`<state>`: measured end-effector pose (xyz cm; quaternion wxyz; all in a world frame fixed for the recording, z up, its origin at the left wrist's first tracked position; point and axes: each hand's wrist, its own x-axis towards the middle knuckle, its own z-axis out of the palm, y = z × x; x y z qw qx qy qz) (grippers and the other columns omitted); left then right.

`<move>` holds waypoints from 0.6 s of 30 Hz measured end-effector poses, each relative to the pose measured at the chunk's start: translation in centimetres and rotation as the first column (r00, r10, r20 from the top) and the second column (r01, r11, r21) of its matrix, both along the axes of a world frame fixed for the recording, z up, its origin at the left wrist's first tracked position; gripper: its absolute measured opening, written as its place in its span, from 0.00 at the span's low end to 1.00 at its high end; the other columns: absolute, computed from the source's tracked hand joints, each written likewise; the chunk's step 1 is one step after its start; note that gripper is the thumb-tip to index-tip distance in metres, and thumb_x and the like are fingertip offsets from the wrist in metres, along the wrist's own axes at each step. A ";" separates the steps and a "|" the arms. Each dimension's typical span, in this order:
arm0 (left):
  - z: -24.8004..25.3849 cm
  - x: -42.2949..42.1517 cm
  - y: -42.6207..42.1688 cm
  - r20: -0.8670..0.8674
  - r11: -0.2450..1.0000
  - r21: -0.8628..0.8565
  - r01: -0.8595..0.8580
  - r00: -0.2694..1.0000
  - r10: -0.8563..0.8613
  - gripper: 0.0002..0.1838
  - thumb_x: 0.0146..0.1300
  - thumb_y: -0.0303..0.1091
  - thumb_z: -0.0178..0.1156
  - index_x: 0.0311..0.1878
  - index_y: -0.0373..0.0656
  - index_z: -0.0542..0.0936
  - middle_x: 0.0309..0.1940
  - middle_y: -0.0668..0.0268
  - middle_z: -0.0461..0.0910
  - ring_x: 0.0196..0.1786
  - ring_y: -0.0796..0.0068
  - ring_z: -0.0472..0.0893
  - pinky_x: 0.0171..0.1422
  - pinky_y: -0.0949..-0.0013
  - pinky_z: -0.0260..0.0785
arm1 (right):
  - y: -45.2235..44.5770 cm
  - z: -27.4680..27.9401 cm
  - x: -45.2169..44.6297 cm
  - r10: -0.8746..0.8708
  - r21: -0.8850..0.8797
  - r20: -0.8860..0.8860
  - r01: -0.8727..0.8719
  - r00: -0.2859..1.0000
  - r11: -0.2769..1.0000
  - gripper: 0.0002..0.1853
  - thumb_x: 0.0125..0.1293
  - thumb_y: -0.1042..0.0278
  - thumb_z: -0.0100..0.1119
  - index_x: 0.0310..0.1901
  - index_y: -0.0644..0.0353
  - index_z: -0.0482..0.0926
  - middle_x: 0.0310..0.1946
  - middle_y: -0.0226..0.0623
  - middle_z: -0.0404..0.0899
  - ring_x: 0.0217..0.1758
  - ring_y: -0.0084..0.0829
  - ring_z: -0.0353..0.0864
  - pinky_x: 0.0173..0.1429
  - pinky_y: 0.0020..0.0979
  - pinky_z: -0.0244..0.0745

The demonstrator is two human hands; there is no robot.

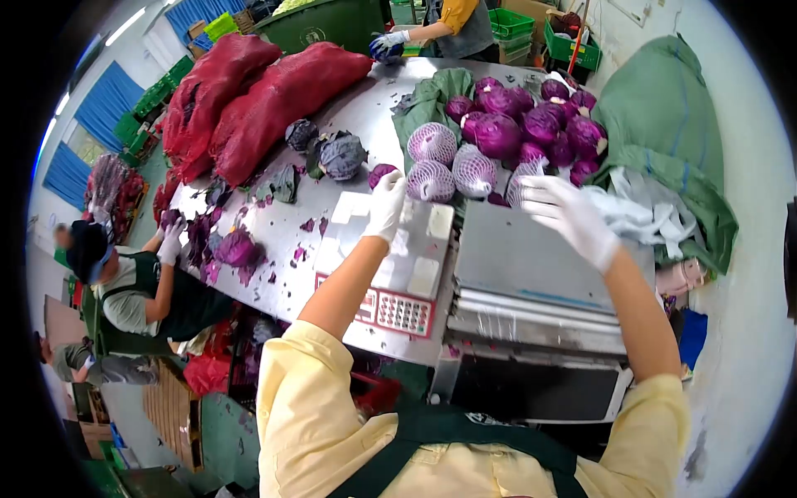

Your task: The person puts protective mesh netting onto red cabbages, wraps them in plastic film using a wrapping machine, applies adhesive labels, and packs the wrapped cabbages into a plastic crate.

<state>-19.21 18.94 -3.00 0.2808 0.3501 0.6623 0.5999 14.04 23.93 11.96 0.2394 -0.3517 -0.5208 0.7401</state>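
Observation:
My left hand [387,206], in a white glove, is over the top edge of the weighing scale [407,278], beside a small purple cabbage [381,174]; its fingers look bent, and whether they hold anything is hidden. Gloved in white too, my right hand [569,216] reaches over the grey wrapping machine [540,257] with its fingers spread, close to a netted cabbage [525,182]. Several cabbages in white foam nets [432,181] lie between my hands. Behind them is a pile of bare purple cabbages [498,135] on green cloth.
Red mesh sacks [282,104] lie at the back left of the metal table [290,286]. A large green sack [664,116] stands at the right by the wall. One co-worker [158,286] handles cabbage at the left; another person's gloved hand [388,43] is at the far edge.

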 end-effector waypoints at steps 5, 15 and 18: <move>-8.5 -6.4 12.5 -0.143 0.942 -0.320 0.107 0.977 -0.159 0.29 0.65 0.46 0.54 0.60 0.30 0.74 0.53 0.45 0.80 0.59 0.57 0.79 0.63 0.66 0.68 | 12.4 -12.1 -20.3 0.253 -0.326 0.444 -0.108 0.859 0.939 0.43 0.68 0.34 0.44 0.76 0.52 0.47 0.76 0.61 0.40 0.77 0.60 0.47 0.76 0.51 0.50; -13.1 -7.5 18.5 0.658 0.952 -0.076 0.298 0.732 -0.177 0.37 0.66 0.51 0.59 0.69 0.36 0.63 0.58 0.55 0.76 0.56 0.65 0.78 0.59 0.63 0.71 | 17.4 -20.2 -27.6 0.033 -0.225 0.536 0.105 0.844 0.969 0.47 0.66 0.34 0.47 0.77 0.45 0.38 0.77 0.47 0.44 0.77 0.50 0.52 0.69 0.65 0.55; -6.7 -5.8 15.7 0.648 0.928 -0.052 0.369 0.720 -0.250 0.35 0.68 0.55 0.56 0.71 0.46 0.62 0.60 0.60 0.74 0.60 0.67 0.75 0.61 0.60 0.69 | 16.0 -12.1 -22.6 0.169 -0.137 0.516 -0.114 0.840 0.984 0.42 0.67 0.32 0.45 0.76 0.38 0.43 0.77 0.44 0.48 0.76 0.55 0.51 0.67 0.66 0.58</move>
